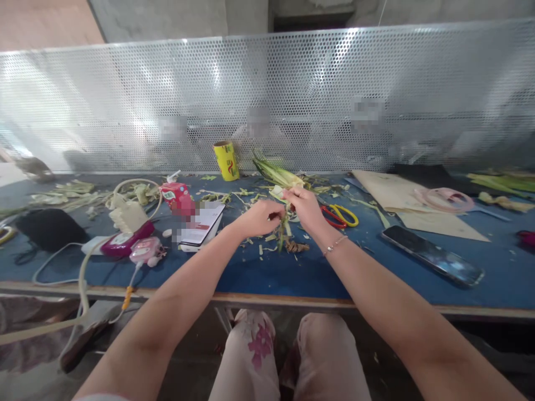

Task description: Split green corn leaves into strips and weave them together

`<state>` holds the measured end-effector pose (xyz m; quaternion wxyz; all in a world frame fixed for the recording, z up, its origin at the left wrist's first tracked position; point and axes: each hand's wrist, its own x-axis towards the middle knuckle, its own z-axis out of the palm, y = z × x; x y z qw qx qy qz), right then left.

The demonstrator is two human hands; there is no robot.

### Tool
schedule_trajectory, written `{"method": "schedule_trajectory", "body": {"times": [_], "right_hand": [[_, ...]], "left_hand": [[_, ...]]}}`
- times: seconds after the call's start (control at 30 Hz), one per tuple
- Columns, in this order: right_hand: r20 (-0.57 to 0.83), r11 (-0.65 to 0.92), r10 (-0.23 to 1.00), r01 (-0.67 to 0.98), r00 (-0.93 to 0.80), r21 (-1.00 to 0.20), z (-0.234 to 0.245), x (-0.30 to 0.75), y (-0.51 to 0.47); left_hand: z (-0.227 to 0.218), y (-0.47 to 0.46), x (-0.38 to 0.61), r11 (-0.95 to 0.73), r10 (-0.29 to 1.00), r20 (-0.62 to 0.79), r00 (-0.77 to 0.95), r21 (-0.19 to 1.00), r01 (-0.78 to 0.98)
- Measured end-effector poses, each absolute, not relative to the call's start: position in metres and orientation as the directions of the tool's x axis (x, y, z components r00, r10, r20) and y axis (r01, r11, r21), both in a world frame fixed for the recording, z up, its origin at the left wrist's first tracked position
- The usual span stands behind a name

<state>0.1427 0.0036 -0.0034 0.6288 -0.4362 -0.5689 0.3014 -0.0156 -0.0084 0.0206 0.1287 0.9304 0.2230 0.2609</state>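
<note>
My right hand (304, 207) is closed at the pale end of a green-and-white leafy plant stalk (278, 175), whose leaves point away towards the metal screen. Close beside it, my left hand (262, 216) is curled with its fingertips together. A thin green strip of peel (281, 236) hangs below the fingers, and the left hand seems to pinch it, though the fingertips are partly hidden. Under both hands lie plant scraps and a brown, dry clump (297, 246). Scissors with red and yellow handles (345, 216) rest just right of my right wrist.
A perforated metal screen (167, 100) borders the far side of the blue table (267, 278). To the left are a phone on a white box (203, 225), a red tissue pack (178, 197) and cables. A yellow roll (226, 161) stands behind; cardboard (384, 192) and another phone (432, 256) lie right.
</note>
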Motion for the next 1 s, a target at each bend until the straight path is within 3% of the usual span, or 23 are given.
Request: {"method": "schedule_trajectory", "body": {"times": [0.23, 0.37, 0.47, 0.63, 0.8, 1.0], "right_hand": [[0.501, 0.503, 0.854, 0.020, 0.141, -0.864, -0.007, 0.137, 0.005], [0.455, 0.465, 0.885, -0.128, 0.103, -0.876, -0.009, 0.128, 0.001], [0.442, 0.461, 0.887, -0.199, 0.132, -0.865, -0.004, 0.126, -0.004], [0.398, 0.428, 0.902, -0.223, 0.167, -0.876, 0.003, 0.127, -0.008], [0.356, 0.356, 0.933, -0.253, 0.046, -0.899, -0.002, 0.132, -0.002], [0.318, 0.297, 0.947, -0.247, -0.050, -0.923, -0.001, 0.133, 0.000]], "left_hand": [[0.014, -0.003, -0.015, -0.714, 0.699, 0.530, 0.479, 0.540, 0.445], [0.008, 0.007, -0.016, -0.772, 0.635, 0.559, 0.534, 0.473, 0.424], [0.005, 0.011, -0.015, -0.779, 0.621, 0.529, 0.578, 0.495, 0.385], [0.008, 0.011, -0.017, -0.743, 0.663, 0.530, 0.529, 0.549, 0.382], [0.009, 0.010, -0.021, -0.817, 0.571, 0.578, 0.583, 0.466, 0.339], [0.008, 0.005, -0.018, -0.841, 0.528, 0.538, 0.657, 0.439, 0.316]]}}
